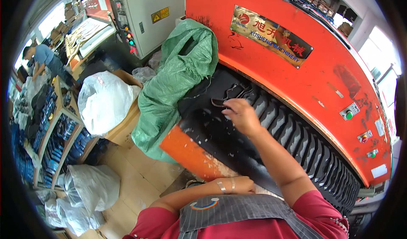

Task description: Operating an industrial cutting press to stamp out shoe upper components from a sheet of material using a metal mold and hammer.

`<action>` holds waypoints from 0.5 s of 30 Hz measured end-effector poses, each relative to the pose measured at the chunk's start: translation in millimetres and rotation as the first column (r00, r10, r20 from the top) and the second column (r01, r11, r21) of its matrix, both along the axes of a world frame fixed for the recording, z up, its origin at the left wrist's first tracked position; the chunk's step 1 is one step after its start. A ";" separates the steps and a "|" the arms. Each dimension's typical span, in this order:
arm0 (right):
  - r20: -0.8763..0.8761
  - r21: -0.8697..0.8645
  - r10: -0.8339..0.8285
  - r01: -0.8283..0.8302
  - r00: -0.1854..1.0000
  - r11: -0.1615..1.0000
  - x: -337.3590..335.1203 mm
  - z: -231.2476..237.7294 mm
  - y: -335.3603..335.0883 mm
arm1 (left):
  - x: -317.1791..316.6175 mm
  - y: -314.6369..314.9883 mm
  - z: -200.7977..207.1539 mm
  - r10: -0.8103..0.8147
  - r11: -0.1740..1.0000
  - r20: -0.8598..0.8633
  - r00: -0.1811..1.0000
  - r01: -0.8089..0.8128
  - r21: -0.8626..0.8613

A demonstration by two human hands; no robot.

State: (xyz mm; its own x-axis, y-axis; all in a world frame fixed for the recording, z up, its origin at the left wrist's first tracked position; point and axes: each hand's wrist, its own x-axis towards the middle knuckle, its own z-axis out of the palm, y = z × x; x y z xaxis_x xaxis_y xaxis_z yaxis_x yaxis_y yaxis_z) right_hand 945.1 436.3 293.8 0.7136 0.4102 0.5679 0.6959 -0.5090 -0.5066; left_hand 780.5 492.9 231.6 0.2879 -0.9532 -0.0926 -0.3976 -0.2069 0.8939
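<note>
My right hand (243,115) reaches over the black sheet (203,116) on the orange machine's bed. Its thumb and fingers are drawn together at the end of a small dark, curved strip (217,103), which they seem to pinch. More thin dark strips (235,90) lie just beyond, beside a long row of dark curved pieces (292,131) running to the right. My left hand (242,184) rests low by the bed's near edge, in front of my striped apron (241,209). Its back faces up, and the fingers are tucked out of sight.
A green woven sack (174,86) leans at the bed's left end. Next to it, a white plastic bag (108,101) sits in a cardboard box (123,126). The orange machine wall (275,10) with buttons (349,115) rises behind. Shelves (63,133) and another person (46,61) are at left.
</note>
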 end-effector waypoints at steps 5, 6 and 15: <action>-0.130 -0.401 -0.096 0.036 0.987 0.916 10.7 -37.1 45.4 | 37.9 114.1 12.0 0.726 0.673 0.155 0.669 -0.647 -0.359; -0.164 -0.427 -0.142 0.060 0.976 0.902 5.5 -26.5 53.4 | 51.9 134.3 17.6 0.824 0.562 0.171 0.541 -0.737 -0.376; 0.044 -0.144 -0.101 0.107 0.994 0.984 -19.2 -60.4 71.2 | 85.9 165.0 -18.9 0.761 0.452 0.623 0.178 -0.835 -0.313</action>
